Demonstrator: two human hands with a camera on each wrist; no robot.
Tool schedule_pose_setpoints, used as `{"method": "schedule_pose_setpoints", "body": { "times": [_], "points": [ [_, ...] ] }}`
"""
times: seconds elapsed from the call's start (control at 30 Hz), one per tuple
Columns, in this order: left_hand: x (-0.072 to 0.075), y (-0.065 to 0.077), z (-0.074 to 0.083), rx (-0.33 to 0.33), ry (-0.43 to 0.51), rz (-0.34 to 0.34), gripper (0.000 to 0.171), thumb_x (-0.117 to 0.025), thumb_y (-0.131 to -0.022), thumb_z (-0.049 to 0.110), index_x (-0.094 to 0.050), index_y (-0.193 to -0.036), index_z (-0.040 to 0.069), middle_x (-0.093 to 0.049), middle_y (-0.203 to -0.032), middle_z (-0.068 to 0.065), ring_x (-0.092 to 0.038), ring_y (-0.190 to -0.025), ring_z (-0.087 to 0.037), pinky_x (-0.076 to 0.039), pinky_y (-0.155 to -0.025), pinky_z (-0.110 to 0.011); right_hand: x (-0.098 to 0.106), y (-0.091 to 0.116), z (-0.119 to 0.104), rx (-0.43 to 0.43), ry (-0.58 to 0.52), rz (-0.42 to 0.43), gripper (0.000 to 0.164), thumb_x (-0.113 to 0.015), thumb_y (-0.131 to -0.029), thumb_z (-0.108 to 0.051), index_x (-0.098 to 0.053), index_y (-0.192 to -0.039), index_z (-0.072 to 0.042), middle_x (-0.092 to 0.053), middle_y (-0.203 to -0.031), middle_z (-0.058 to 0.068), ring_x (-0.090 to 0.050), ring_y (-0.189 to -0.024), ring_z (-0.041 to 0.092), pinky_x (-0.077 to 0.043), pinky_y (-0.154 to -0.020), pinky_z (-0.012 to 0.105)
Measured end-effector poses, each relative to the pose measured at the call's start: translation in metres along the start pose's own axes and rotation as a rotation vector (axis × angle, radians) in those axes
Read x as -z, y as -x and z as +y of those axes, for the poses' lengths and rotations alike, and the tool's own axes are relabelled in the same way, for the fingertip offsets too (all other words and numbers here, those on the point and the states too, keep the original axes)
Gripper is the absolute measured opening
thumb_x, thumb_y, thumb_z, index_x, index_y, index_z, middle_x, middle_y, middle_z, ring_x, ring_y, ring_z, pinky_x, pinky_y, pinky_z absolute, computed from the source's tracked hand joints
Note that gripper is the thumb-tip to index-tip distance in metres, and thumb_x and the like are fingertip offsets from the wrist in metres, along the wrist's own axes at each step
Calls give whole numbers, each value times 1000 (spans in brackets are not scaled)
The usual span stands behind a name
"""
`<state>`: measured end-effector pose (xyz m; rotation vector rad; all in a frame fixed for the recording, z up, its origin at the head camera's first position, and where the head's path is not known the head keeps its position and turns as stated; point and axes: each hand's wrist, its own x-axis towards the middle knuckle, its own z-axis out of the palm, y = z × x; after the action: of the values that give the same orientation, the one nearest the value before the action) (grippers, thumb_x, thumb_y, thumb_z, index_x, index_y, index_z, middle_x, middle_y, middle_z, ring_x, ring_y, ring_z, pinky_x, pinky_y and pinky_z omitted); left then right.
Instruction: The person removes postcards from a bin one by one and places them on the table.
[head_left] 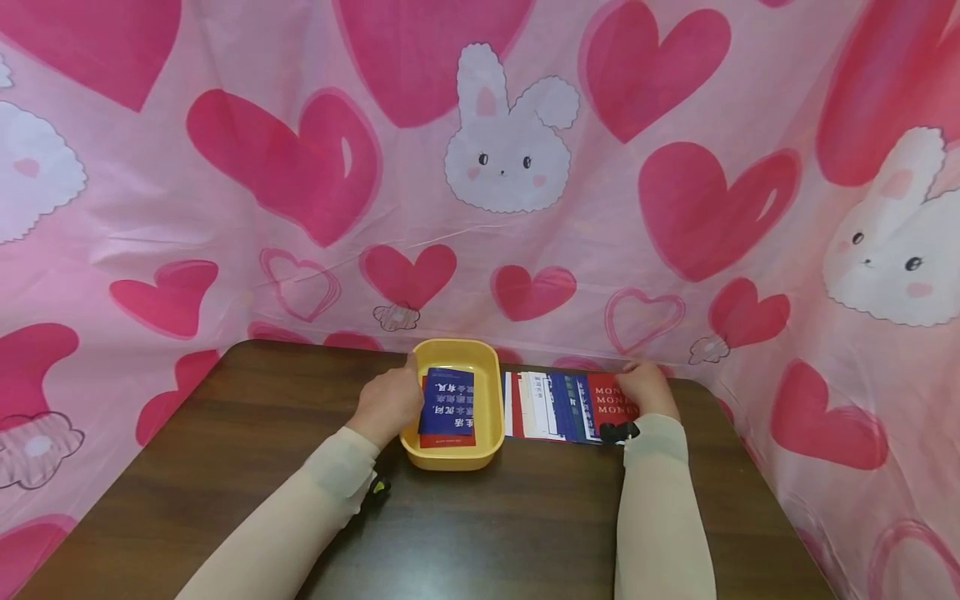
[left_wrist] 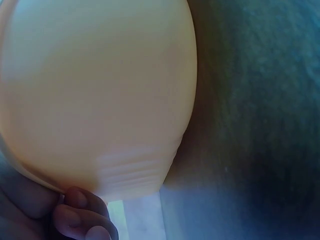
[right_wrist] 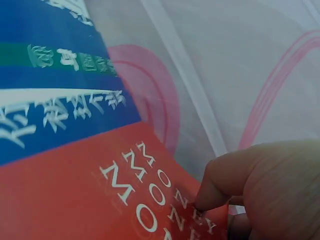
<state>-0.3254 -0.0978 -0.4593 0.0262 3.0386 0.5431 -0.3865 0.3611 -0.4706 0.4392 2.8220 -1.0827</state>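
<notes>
My left hand [head_left: 386,404] grips the left rim of a yellow plastic tub [head_left: 492,408]; in the left wrist view its curled fingers [left_wrist: 82,220] show at the tub's edge. Inside lie a blue card [head_left: 448,404] with white characters and a red card [head_left: 447,440] partly under it. To the right, a red card printed MONEY [head_left: 606,393] tops the end of an overlapping row of cards. My right hand [head_left: 651,392] pinches that card at its far right corner, with the thumb and finger close up in the right wrist view.
White, blue and red cards [head_left: 536,404] fan out between the tub and the right hand. All stands near the far edge of a dark wooden table [head_left: 480,533]. A pink curtain [head_left: 420,225] with hearts and rabbits hangs right behind and on both sides.
</notes>
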Motion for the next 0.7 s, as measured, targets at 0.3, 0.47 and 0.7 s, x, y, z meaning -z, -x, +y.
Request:
{"method": "schedule_pose_setpoints", "body": {
  "times": [0.3, 0.47, 0.7],
  "points": [
    [-2, 1, 0, -17, -3, 20, 72, -67, -112, 33, -40, -170, 1, -78, -125, -21, -77, -107, -39, -68, -96, -62, -3, 13, -8, 3, 13, -12, 44, -73, -104, -17, -64, -140, 5, -64, -141, 31, -60, -124, 47, -53, -119, 68],
    [-2, 0, 0, -21, -17, 17, 73, -65, -113, 31, -38, -173, -1, -79, -125, -21, -77, -103, -38, -69, -94, -61, -3, 10, -14, 61, 105, 27, 53, -72, -102, -21, -64, -146, 7, -64, -148, 36, -62, -126, 51, -51, -121, 69],
    [-2, -1, -1, -4, -13, 11, 76, -63, -113, 32, -34, -176, 0, -79, -129, -21, -77, -108, -39, -68, -97, -61, -12, -15, -31, 263, 142, 29, 42, -71, -102, -29, -73, -132, 1, -75, -131, 29, -69, -119, 49, -57, -109, 67]
  ]
}}
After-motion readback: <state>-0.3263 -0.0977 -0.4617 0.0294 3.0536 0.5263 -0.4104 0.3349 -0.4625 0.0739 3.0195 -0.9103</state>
